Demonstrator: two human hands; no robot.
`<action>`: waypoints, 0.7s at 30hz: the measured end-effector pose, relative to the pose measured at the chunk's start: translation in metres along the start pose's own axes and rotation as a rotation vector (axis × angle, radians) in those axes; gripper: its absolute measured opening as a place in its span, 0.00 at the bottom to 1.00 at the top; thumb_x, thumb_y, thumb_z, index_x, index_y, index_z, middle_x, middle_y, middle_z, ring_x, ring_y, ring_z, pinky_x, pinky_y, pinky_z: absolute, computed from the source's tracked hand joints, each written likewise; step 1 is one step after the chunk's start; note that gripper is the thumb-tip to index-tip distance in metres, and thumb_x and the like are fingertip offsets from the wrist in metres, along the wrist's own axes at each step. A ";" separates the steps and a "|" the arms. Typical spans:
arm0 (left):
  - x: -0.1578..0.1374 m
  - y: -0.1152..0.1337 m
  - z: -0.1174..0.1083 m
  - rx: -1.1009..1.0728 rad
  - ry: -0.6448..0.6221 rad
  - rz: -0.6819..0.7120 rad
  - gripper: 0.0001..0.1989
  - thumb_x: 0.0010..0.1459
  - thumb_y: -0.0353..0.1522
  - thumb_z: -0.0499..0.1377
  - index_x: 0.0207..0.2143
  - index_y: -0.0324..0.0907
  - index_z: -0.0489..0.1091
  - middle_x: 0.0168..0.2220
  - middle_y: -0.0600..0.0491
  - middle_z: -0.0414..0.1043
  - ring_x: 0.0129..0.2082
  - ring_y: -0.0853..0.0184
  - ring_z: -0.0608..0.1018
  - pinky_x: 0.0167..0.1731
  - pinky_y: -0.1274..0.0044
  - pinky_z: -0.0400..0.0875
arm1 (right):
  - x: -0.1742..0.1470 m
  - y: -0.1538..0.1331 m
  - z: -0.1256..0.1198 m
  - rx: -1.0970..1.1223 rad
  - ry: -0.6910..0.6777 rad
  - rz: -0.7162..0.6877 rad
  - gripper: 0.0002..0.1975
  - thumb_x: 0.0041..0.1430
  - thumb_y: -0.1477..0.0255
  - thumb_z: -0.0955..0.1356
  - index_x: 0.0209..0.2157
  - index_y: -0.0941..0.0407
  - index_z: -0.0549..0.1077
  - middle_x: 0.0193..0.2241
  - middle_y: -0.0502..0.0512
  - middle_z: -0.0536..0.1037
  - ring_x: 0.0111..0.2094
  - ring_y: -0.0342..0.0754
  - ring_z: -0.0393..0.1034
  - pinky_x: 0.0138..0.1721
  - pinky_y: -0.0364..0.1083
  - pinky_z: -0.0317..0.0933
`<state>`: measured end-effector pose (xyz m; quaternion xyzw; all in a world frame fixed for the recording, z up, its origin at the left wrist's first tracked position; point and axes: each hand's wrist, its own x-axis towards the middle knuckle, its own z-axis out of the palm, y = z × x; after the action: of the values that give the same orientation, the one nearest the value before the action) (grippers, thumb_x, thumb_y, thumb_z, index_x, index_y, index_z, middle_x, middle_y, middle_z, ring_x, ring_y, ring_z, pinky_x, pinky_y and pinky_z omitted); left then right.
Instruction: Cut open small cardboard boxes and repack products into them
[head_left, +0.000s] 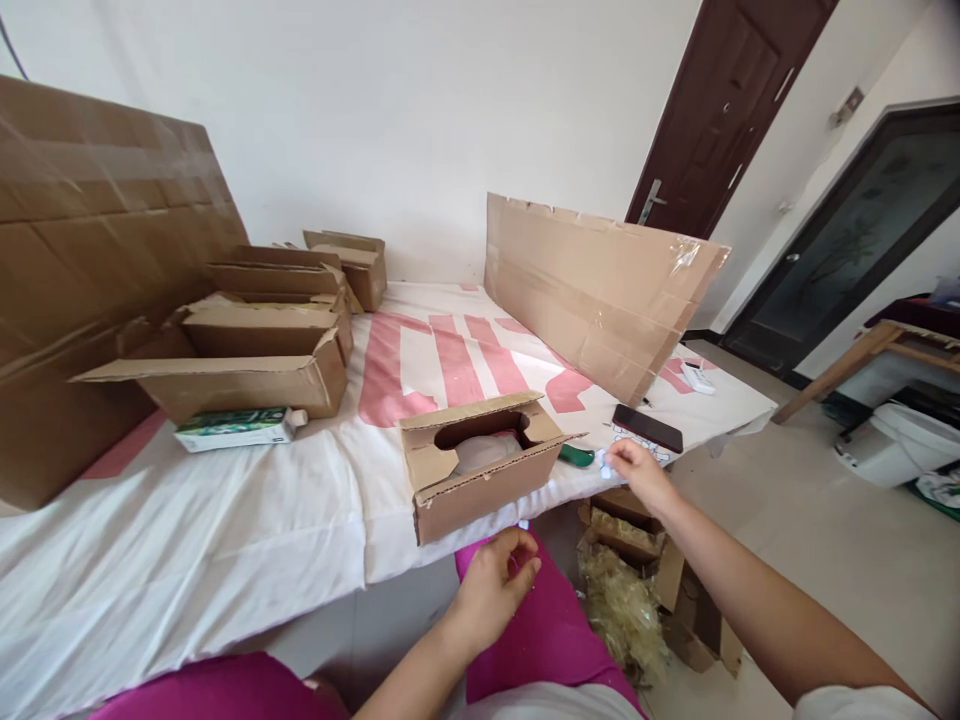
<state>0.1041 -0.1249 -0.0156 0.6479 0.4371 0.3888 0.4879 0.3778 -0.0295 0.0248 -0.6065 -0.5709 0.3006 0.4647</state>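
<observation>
The step in hand seems to be the handling of a small blue-and-white scrap at the near edge of the cloth-covered tabletop. The right hand reaches out to it, thumb and fingertips pinched together on the scrap, the other fingers loosely bent. The scrap lies just past the green tool, beside a patterned sheet on which a phone rests; whether the scrap is wholly clear of the surface below cannot be told.

The left hand hangs in front of the tabletop, above the person's lap, its fingers curled and the thumb near them, with a gap between. A second small pale scrap shows just beyond its fingers; whether the fingers grip it or it merely lies behind them cannot be told.

Between the two hands and a little farther in, the box stands at the tabletop's edge, its top flaps parted and something whitish inside. Neither hand touches the box. As a judgement, the next move calls for a light, steady pinch in the right hand, since the scrap looks thin and could slip or fold, and for care around the tool so close by.
</observation>
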 end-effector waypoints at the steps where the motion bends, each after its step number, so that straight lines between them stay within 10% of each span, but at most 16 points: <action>1: 0.001 -0.003 0.003 -0.139 0.000 -0.042 0.06 0.52 0.34 0.61 0.32 0.41 0.69 0.30 0.53 0.72 0.31 0.67 0.74 0.32 0.76 0.67 | -0.014 -0.006 0.013 0.021 -0.101 -0.006 0.12 0.45 0.62 0.72 0.24 0.55 0.69 0.20 0.49 0.73 0.22 0.45 0.65 0.27 0.44 0.61; 5: 0.003 -0.008 0.012 -0.745 -0.055 -0.236 0.21 0.45 0.38 0.69 0.41 0.41 0.68 0.41 0.49 0.73 0.41 0.63 0.76 0.42 0.72 0.70 | -0.069 -0.022 0.063 0.056 -0.454 -0.048 0.09 0.47 0.66 0.72 0.27 0.56 0.72 0.21 0.48 0.74 0.23 0.43 0.66 0.26 0.42 0.61; 9: 0.002 -0.009 0.017 -1.135 -0.050 -0.424 0.19 0.50 0.39 0.66 0.41 0.40 0.69 0.41 0.48 0.75 0.39 0.65 0.78 0.44 0.72 0.71 | -0.094 -0.028 0.089 -0.161 -0.512 -0.282 0.02 0.51 0.75 0.69 0.27 0.55 0.75 0.26 0.48 0.75 0.28 0.43 0.68 0.31 0.42 0.62; 21: 0.004 -0.013 0.021 -1.076 0.018 -0.452 0.15 0.48 0.31 0.68 0.38 0.38 0.70 0.31 0.53 0.75 0.29 0.71 0.78 0.35 0.77 0.73 | -0.097 -0.025 0.087 -0.560 -0.532 -0.601 0.15 0.54 0.77 0.66 0.43 0.53 0.75 0.38 0.55 0.75 0.39 0.49 0.70 0.44 0.47 0.66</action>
<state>0.1223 -0.1258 -0.0325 0.1961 0.3096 0.4480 0.8155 0.2734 -0.1065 -0.0025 -0.4188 -0.8785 0.1324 0.1879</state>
